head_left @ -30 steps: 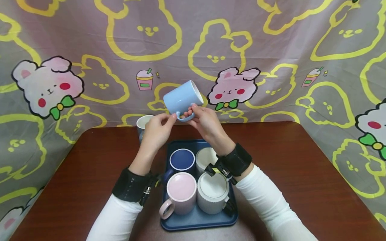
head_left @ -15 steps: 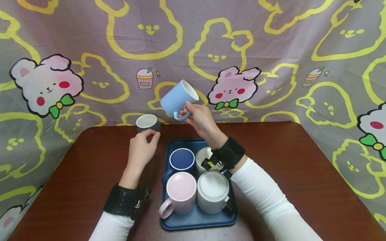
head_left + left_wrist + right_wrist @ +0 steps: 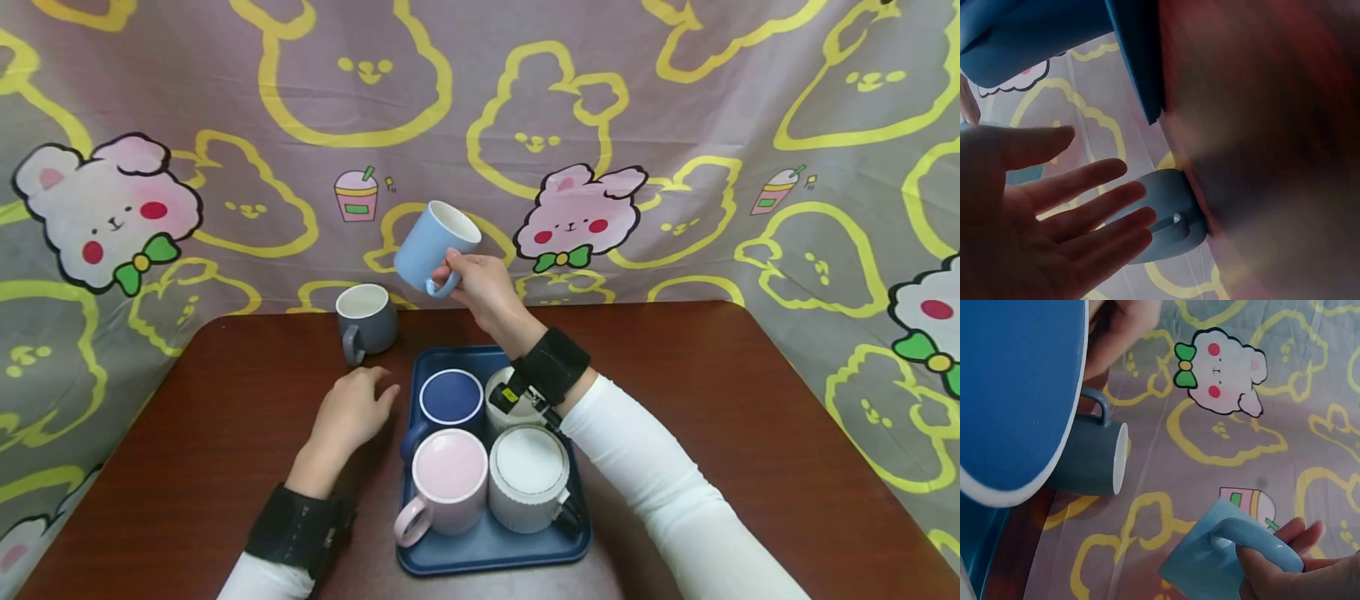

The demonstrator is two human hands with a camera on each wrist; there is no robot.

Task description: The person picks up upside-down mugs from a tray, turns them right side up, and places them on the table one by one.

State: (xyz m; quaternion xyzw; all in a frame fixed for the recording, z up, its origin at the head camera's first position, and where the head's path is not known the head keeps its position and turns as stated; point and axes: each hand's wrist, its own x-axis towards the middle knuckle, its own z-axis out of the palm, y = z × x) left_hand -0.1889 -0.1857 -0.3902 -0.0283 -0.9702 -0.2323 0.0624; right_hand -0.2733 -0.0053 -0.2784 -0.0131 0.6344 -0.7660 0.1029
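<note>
My right hand [image 3: 483,287] grips a light blue mug [image 3: 431,246] by its handle, holding it tilted in the air above the table's far edge. In the right wrist view, fingers and thumb wrap the light blue handle [image 3: 1260,540]. My left hand [image 3: 352,408] hangs loosely over the table left of the tray, holding nothing. Its fingers [image 3: 1097,219] stretch out apart in the left wrist view. A dark grey mug [image 3: 375,325] with a white inside stands upright just beyond that hand, its handle toward me.
A blue tray [image 3: 495,554] carries several upside-down mugs: a dark blue mug [image 3: 452,397], a pink mug [image 3: 450,475], a white ribbed mug [image 3: 528,483] and a pale mug [image 3: 498,387] partly behind the right wrist. A patterned cloth [image 3: 675,108] hangs behind the brown table [image 3: 712,400].
My left hand has left the light blue mug and drawn back down and left, uncovering the dark grey mug. My right hand has moved the light blue mug slightly left and turned it more upright.
</note>
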